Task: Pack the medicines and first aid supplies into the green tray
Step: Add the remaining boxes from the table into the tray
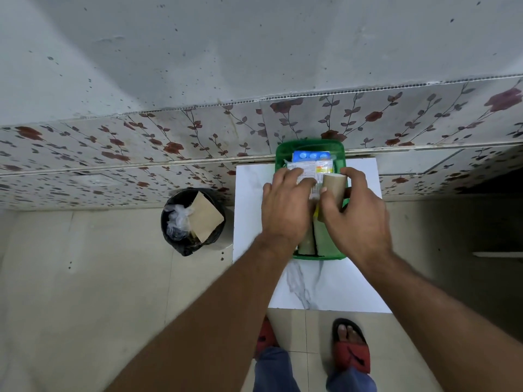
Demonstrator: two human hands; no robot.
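The green tray [310, 145] stands on a small white marble-patterned table [325, 284], against the wall. Inside it at the far end lie a blue blister pack of pills [310, 156] and a white printed sachet [307, 167]. My right hand [358, 219] grips a tan bandage roll [333, 190] over the tray's right side. My left hand [285, 207] rests palm down on the packets in the tray's middle, fingers spread. Another tan roll [307, 244] lies at the tray's near end, partly hidden by my hands.
A black waste bin [194, 222] with cardboard and plastic in it stands on the floor left of the table. A floral tiled wall runs behind the table. My feet in red sandals [352, 352] are at the table's near edge.
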